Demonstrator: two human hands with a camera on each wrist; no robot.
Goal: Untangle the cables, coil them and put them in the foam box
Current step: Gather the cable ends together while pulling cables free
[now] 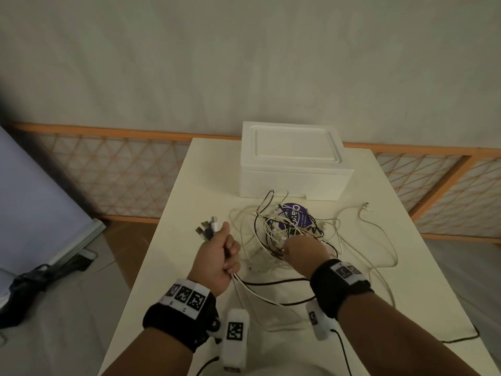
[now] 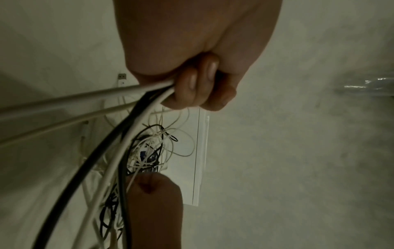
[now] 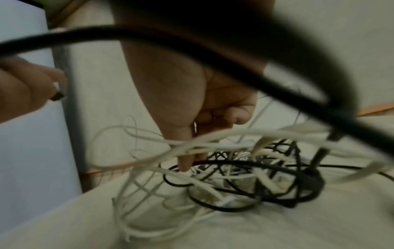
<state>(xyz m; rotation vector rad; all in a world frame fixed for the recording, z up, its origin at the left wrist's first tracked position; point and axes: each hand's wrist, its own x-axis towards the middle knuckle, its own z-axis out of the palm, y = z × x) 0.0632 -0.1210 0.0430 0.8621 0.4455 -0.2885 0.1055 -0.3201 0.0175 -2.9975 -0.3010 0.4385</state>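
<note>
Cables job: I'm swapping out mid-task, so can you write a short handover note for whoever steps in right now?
Left hand: raised above the table's left side, fist closed round a bundle of cable ends; plugs stick out the top, black and white leads trail from the grip back to the heap.
Right hand: reaching down into the tangled pile; whether it has hold of a strand cannot be told.
Foam box: at the far end of the white table, lid on.
One white cable lies loose to the right.
Done: several ends gathered.
Left: separate the strands, coil each, open the box, put them inside.
</note>
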